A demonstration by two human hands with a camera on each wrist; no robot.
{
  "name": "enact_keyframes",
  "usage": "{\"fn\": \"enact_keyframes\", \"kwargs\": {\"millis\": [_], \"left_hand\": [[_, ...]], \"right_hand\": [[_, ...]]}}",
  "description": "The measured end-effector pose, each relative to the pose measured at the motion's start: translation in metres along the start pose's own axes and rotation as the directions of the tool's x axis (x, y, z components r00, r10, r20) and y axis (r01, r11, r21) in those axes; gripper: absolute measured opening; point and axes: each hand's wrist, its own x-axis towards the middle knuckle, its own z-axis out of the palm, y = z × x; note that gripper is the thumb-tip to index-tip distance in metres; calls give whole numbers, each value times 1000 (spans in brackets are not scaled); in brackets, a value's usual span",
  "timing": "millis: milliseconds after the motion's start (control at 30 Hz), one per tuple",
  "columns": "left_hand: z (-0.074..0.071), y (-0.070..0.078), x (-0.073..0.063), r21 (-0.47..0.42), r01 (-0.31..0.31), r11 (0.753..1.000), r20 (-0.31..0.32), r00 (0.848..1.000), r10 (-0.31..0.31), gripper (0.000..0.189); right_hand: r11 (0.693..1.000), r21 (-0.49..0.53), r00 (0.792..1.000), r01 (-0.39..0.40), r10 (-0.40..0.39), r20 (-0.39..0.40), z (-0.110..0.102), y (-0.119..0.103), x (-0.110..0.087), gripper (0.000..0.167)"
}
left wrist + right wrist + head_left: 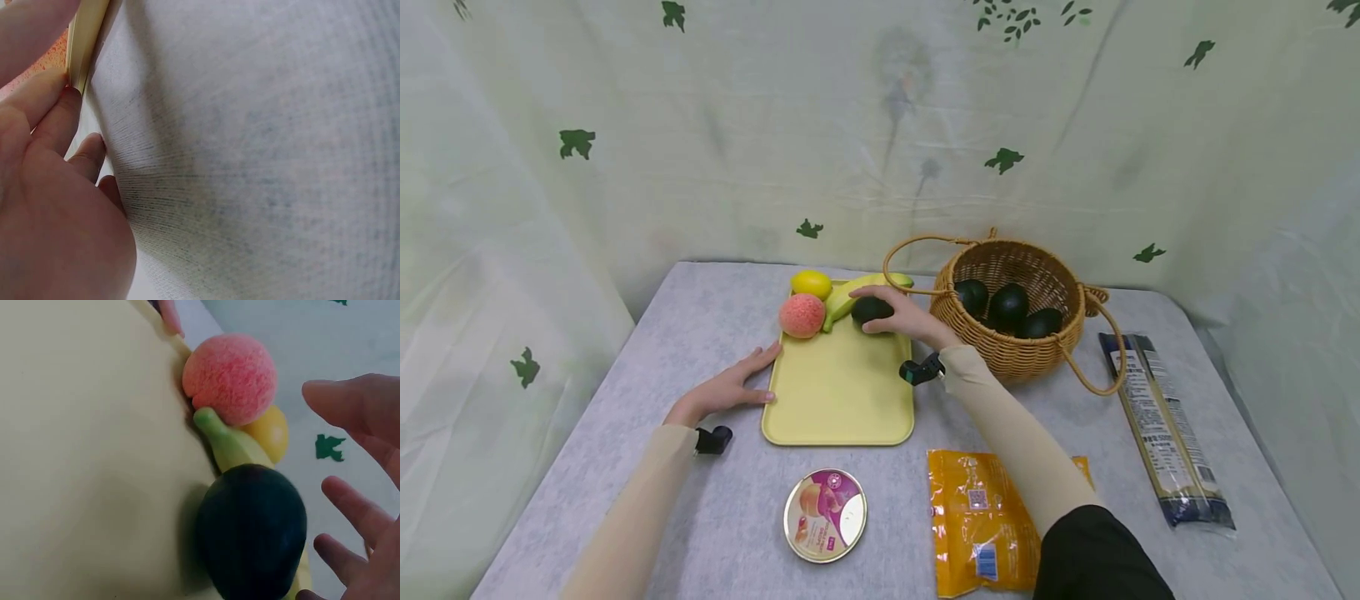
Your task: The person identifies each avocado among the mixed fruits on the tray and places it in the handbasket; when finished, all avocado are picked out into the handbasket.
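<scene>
My right hand (906, 318) is at a dark avocado (872, 310) on the yellow tray (842, 400), fingers spread about it. In the right wrist view the fingers (350, 500) stand apart beside the avocado (253, 531). My left hand (730, 387) rests at the tray's left edge, fingertips and thumb touching the rim; the left wrist view shows the fingers extended along it. A banana (844, 302), a pink peach (802, 316) and a yellow lemon (812, 284) lie together at the tray's far end.
Right of the tray stands a wicker basket (1022, 354) with several avocados (1007, 307), its handles folded outward. An orange packet (977, 525) lies under my right forearm. Nearer is a round tin (825, 515). A long noodle-like packet (1165, 433) lies at the right.
</scene>
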Motion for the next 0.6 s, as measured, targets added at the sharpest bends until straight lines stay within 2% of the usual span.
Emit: {"fn": "enact_keyframes", "kwargs": {"millis": [100,300,600], "left_hand": [[0,0,1,-3,5,1000,0,1000,-5,88],[0,-1,1,-3,12,1000,-3,1000,-12,89],[-1,-2,1,0,-5,1000,-3,1000,5,89]], "right_hand": [[1000,-7,1000,-11,11,-13,1,7,2,54],[995,49,994,-83,86,-67,5,16,8,54],[983,-54,974,-178,168,-153,14,19,15,50]]}}
